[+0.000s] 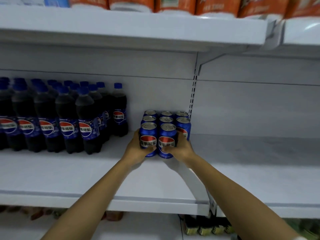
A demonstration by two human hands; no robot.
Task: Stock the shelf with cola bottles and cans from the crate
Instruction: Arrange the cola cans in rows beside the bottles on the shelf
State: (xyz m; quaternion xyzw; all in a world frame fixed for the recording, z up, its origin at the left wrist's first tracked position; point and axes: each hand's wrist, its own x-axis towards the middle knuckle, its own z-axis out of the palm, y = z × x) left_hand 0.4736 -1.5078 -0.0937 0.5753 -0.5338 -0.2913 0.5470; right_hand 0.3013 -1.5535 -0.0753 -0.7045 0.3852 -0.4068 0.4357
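Observation:
Blue cola cans stand in a tight block (pixel 166 118) on the white shelf (pixel 86 170), near the upright at its right end. My left hand (pixel 136 148) wraps the front left can (pixel 148 135). My right hand (pixel 180 147) wraps the front right can (pixel 167 137) beside it. Both cans rest upright on the shelf, touching each other and the rows behind. Several dark cola bottles (pixel 65 118) with blue caps fill the left part of the same shelf. The crate is out of view.
A bare gap of shelf lies between the bottles and the cans. The neighbouring shelf bay (pixel 259 161) on the right holds nothing. An upper shelf (pixel 138 30) carries orange packs overhead. Lower shelves hold small packaged goods (pixel 207 227).

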